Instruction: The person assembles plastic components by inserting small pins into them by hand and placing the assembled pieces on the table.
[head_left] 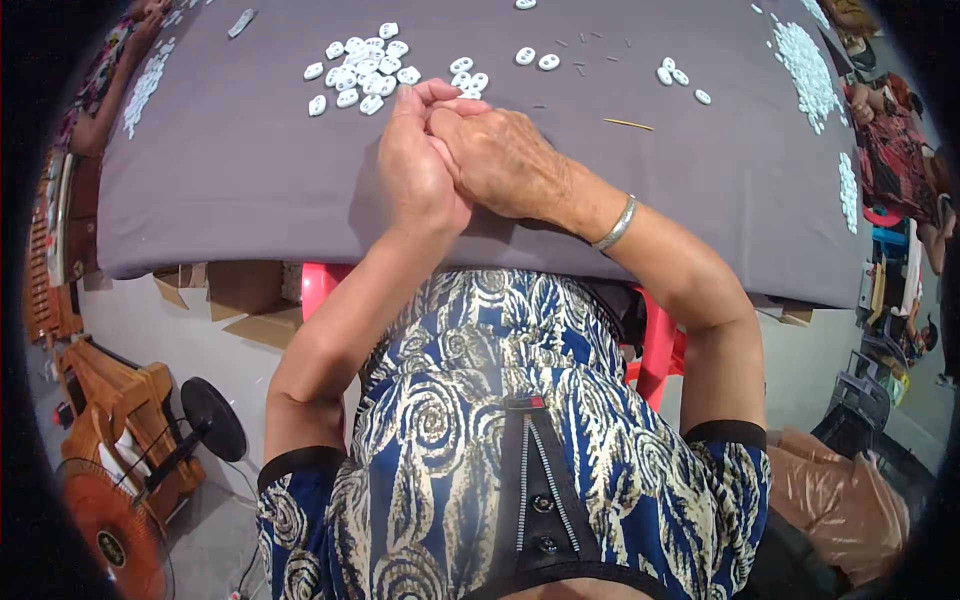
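Observation:
Over the near middle of the cloth-covered table (250, 190), my left hand (415, 170) is cupped against my right hand (500, 160). My right fingers are curled into the left palm. Whatever lies between them is hidden. Just beyond my fingertips is a small cluster of white oval pieces with two holes (462, 66); my hands partly cover it. A larger group of the same pieces (368, 70) lies to its left. Two more ovals (537, 58) sit farther right, beside several tiny dark rod-like bits (580, 70). A thin gold-coloured stick (628, 124) rests right of my right hand.
Several loose ovals (673, 73) lie at the right. Large heaps of small white pieces are at the right edge (808, 80) and left edge (150, 88). Other people sit by both sides. A red plastic chair (655, 350) is beneath me; an orange fan (112, 540) stands lower left.

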